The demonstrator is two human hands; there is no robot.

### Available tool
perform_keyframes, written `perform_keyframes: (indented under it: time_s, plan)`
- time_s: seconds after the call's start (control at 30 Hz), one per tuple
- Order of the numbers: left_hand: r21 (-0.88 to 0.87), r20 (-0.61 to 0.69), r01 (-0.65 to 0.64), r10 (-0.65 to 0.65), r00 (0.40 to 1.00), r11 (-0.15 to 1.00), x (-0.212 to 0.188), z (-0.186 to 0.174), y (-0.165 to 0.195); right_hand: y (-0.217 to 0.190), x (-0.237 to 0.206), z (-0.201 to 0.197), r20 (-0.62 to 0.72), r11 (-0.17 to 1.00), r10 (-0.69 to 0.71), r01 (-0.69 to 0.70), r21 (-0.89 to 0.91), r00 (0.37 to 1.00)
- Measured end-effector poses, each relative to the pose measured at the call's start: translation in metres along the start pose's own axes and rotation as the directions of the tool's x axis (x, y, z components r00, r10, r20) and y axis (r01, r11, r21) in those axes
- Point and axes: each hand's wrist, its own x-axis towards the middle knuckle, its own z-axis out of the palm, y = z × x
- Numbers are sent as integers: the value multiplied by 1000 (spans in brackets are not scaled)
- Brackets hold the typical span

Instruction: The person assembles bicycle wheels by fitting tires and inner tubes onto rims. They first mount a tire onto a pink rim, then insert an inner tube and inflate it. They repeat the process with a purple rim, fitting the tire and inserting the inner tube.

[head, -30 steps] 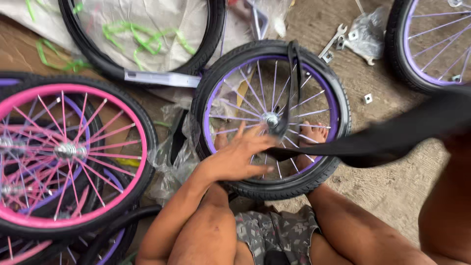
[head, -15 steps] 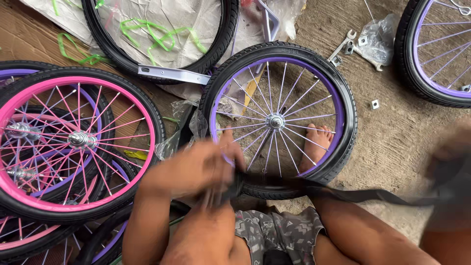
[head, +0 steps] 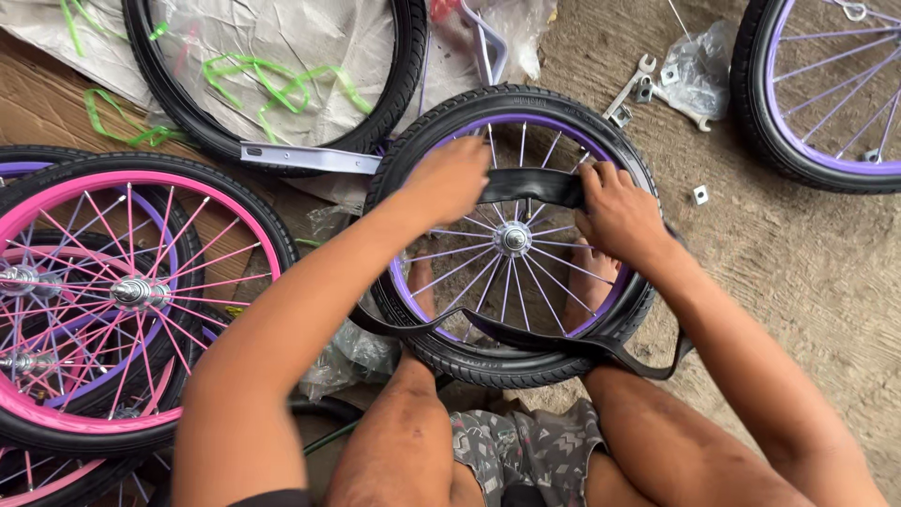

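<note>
A small bicycle wheel with a purple rim and black tyre [head: 488,364] lies flat on the ground in front of me, its hub [head: 512,238] in the middle. A limp black inner tube [head: 531,188] is stretched across the far half of the wheel. My left hand [head: 453,176] grips the tube's left part over the rim. My right hand [head: 617,208] grips its right part. The rest of the tube loops down over the near tyre edge [head: 563,343]. My bare feet [head: 593,286] rest inside the wheel under the spokes.
A pink-rimmed wheel [head: 103,291] lies on others at the left. A bare tyre [head: 188,122] and a purple metal bar [head: 310,158] lie on plastic sheeting behind. Wrenches [head: 638,86], a plastic bag and a nut [head: 700,194] sit on the concrete. Another purple wheel [head: 826,94] is at top right.
Both hands moved from the near edge of the wheel up to its far half, carrying the inner tube and stretching it across the rim. The camera view shifted slightly.
</note>
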Motion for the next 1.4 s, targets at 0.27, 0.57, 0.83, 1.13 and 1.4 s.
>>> perform_keyframes:
  time_s: [0.27,0.57,0.83,1.13,1.4]
  plan:
    - [154,-152,-69,93,984,986,36,30,32,10,3,19,-95,989,-134,139,50,986]
    - [223,-132,24,6,991,975,45,37,40,6,15,30,-200,990,-137,137,-10,970]
    - [322,-90,26,3,996,946,61,45,40,7,18,29,-221,975,-182,205,83,958]
    - [234,-6,58,-58,998,970,94,48,37,-1,27,27,-260,974,-144,184,135,955]
    - [416,-257,191,-86,963,889,102,39,51,-10,37,9,-250,988,-25,63,142,968]
